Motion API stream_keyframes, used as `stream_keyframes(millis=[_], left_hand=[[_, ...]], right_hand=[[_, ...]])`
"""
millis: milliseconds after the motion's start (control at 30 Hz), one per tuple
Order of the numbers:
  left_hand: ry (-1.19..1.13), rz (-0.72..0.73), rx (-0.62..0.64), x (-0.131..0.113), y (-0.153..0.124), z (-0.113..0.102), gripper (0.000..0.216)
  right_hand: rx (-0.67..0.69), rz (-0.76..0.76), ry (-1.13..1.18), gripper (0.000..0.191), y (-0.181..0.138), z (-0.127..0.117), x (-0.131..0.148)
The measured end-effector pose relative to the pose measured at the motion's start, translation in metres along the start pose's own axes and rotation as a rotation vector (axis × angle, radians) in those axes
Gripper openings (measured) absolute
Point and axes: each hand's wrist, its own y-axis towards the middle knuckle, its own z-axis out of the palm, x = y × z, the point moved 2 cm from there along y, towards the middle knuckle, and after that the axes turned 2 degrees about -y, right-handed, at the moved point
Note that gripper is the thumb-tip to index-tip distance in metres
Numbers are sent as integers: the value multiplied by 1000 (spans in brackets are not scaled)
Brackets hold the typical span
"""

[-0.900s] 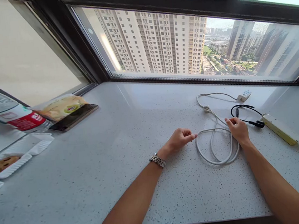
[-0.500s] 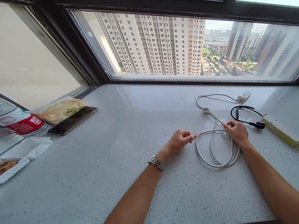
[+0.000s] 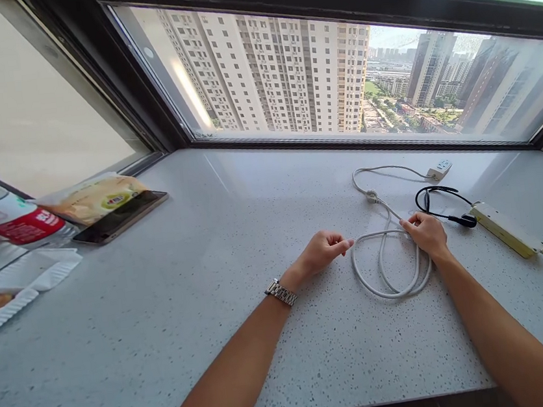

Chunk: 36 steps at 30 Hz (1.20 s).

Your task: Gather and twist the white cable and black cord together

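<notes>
White cable [image 3: 390,262] partly coiled in loops on the windowsill [image 3: 167,320], far end trailing loose. Right hand [image 3: 425,235] seemingly pinching the loops' top; left hand [image 3: 323,252] curled loosely, fingertips beside the coil.

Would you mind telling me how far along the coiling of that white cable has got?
Done: two or three loops of the white cable lie on the counter. In hand: the right hand pinches the loops together; the left hand rests beside them. Left: the stretch running to the white plug is uncoiled.
</notes>
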Motion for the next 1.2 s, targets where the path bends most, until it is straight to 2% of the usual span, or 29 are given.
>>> stream_keyframes(millis=[300,500,633,733,800,900,967,1033,1100,1167,1200], left_hand=[[-17,6,-3,-2,-1,1,47],[2,25,23,2,1,2,48],[33,22,25,0,-2,3,51],[69,51,5,-6,-6,9,50],[61,114,-51,-10,-9,14,55],[-98,183,-248,-15,-9,17,57],[-272,161,-390,-15,-9,14,49],[-402,118,-499,-13,-8,7,36],[-438,80,-552,-10,-7,-1,26],[-396,55,-550,-6,-6,-7,22],[-361,45,-540,-5,-6,-8,23]], right_hand=[[34,-35,57,34,0,0,-1],[-54,-136,263,51,-2,0,-1],[-168,-221,336,52,-11,-10,12],[-191,-359,315,49,-30,-10,34],[-155,-469,279,46,-50,-4,51],[-49,-615,283,42,-81,10,75],[71,-735,326,40,-91,17,84],[105,-793,333,41,-88,15,82],[-55,-689,268,39,-68,5,64],[-295,-457,144,33,-41,-10,33],[-358,-342,60,29,-28,-16,16]])
